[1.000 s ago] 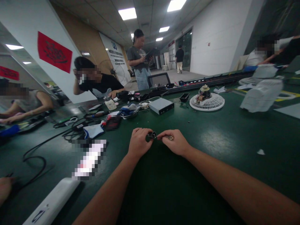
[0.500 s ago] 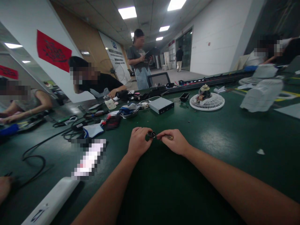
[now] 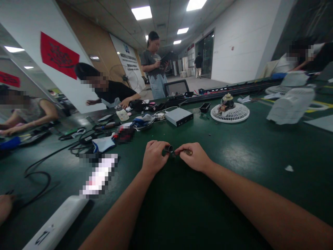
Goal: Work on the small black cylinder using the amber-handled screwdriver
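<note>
Head cam: hands [image 3: 155,158] [image 3: 194,158] at grn tbl [image 3: 247,146], ceiling lts [image 3: 142,13].

- Middle of the frame: left hand [image 3: 155,156] with a tube [image 3: 169,149] in its fingers; right hand [image 3: 195,156] just right of it, around a metal piece [image 3: 188,152].
- Behind the hands: a box [image 3: 179,116], with a tray [image 3: 205,107] to its right.
- Right of the tray: a fan grille [image 3: 242,113], a motor [image 3: 227,104] on it.
- Far right: a housing [image 3: 291,106].
- Lower left corner: an oblong case [image 3: 56,222]; a cable [image 3: 49,178] above it.
</note>
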Demonstrator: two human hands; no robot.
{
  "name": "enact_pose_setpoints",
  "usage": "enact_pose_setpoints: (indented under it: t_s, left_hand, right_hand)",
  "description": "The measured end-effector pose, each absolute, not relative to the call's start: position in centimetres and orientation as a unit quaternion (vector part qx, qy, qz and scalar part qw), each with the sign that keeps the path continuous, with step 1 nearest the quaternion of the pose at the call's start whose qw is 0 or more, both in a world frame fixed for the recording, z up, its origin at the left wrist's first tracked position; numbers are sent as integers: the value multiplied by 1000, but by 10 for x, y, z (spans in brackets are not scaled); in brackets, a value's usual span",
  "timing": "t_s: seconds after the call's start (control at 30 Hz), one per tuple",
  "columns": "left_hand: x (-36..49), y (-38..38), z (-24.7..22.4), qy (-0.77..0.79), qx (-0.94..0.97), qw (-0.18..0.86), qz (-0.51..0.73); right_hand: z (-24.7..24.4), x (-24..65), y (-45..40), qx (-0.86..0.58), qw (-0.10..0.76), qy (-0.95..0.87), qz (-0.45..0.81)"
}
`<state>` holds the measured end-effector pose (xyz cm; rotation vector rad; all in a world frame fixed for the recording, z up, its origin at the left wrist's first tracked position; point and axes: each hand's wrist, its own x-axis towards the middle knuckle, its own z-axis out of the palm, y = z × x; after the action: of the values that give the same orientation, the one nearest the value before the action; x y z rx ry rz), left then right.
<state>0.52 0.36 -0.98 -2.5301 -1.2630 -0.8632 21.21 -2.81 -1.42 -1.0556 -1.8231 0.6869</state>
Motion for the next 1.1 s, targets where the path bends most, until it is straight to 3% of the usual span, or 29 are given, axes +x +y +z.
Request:
enact_pose_setpoints:
  t_s: [0.33, 0.5, 0.87, 1.1]
  left_hand:
    - [6, 3, -9, -436, -840, 105, -304]
    - [5, 5, -11, -483, -799, 116, -338]
    - [3, 6, -12, -526, -751, 135, -375]
    - [4, 6, -13, -523, -758, 133, -366]
  right_hand:
    - [-13, 210, -32, -452, 464, -711, 275]
    - [-11, 206, -35, -419, 424, -733, 327]
    - [-21, 207, -28, -422, 310, -822, 222]
    - [-21, 205, -28, -405, 322, -823, 233]
